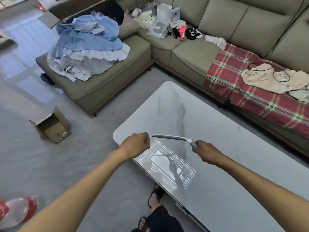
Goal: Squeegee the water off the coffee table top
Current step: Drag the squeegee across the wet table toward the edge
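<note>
The coffee table (pixel 209 124) has a glossy grey marble-look top that mirrors a ceiling light near its front edge. My right hand (pixel 206 153) grips the grey handle of a squeegee (pixel 173 137). Its long thin blade points left and hovers over the table's near-left part. My left hand (pixel 137 143) is curled into a fist over the table's left corner and holds nothing. No water shows clearly on the top.
A beige corner sofa (pixel 189 52) wraps the far and left sides, piled with blue clothes (pixel 87 44), bags and a red plaid blanket (pixel 250 91). An open cardboard box (pixel 51 126) sits on the floor at left. A plastic bottle (pixel 16 211) lies at bottom left. My sandalled feet (pixel 155 198) stand beside the table.
</note>
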